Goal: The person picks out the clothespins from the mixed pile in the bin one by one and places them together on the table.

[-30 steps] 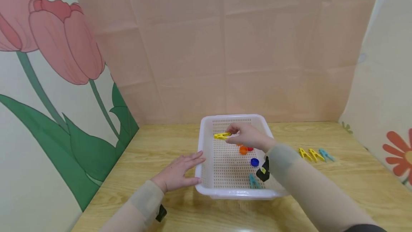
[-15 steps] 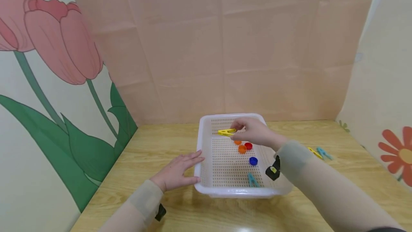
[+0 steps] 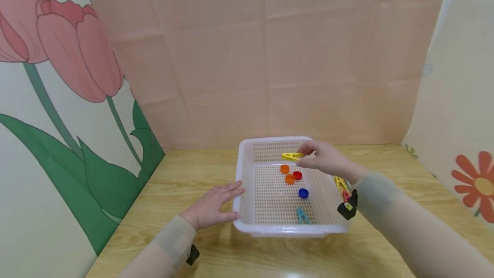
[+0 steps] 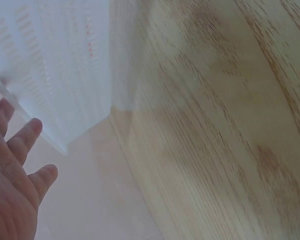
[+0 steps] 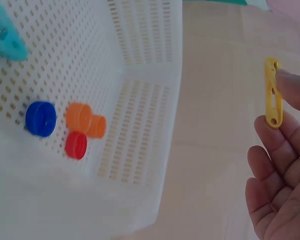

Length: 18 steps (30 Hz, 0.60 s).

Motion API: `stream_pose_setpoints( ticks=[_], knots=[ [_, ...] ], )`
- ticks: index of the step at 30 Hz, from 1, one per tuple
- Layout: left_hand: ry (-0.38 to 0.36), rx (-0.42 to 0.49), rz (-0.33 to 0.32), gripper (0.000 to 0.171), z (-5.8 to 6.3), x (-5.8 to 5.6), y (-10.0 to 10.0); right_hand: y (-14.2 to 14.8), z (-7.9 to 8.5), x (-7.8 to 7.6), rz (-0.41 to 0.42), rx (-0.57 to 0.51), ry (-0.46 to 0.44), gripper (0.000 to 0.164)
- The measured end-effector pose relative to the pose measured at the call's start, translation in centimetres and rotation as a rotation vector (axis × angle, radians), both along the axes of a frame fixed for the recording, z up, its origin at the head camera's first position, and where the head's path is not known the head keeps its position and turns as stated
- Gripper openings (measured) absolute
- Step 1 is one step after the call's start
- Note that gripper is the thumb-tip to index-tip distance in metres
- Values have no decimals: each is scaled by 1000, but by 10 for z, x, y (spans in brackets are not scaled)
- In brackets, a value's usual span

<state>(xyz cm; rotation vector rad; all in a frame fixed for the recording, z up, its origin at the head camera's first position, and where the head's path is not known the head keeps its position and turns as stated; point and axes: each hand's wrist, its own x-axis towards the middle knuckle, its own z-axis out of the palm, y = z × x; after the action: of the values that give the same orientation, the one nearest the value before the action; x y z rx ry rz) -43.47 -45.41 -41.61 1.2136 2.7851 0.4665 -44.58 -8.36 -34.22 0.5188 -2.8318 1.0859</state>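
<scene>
A yellow clothespin [image 3: 292, 156] is pinched between thumb and fingers of my right hand [image 3: 328, 158], above the back right part of the white perforated basket [image 3: 281, 229]. My left hand [image 3: 216, 205] touches the basket's left rim, its fingers extended. Inside the basket lie two orange bottle caps [image 3: 290, 179], a red cap [image 3: 297, 175] and a blue cap [image 3: 303, 193]. Nearer the front, a light blue clothespin [image 3: 303, 216] lies on the basket floor. The right wrist view shows the yellow clothespin side-on, apart from the basket wall.
Right of the basket, yellow clothespins [image 3: 340, 182] and a red clothespin [image 3: 346, 196] lie on the wooden table [image 3: 197, 170], partly hidden by my right wrist. A pinkish sheet [image 3: 216, 76] covers the wall behind the table.
My right hand has moved right with the yellow clothespin, from over the basket's left part toward its back right. A red clothespin has come into view. My left hand has stayed at the rim.
</scene>
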Motion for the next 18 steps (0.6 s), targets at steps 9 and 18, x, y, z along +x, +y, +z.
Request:
stream_pose_setpoints(
  ticks=[9,18],
  knots=[
    [-4,4,-3,72,0,0,0,40,-3,12,-96,-23,-54,51],
    [-9,13,-8,71,0,0,0,71,-10,23,-179,-20,-36,63]
  ],
)
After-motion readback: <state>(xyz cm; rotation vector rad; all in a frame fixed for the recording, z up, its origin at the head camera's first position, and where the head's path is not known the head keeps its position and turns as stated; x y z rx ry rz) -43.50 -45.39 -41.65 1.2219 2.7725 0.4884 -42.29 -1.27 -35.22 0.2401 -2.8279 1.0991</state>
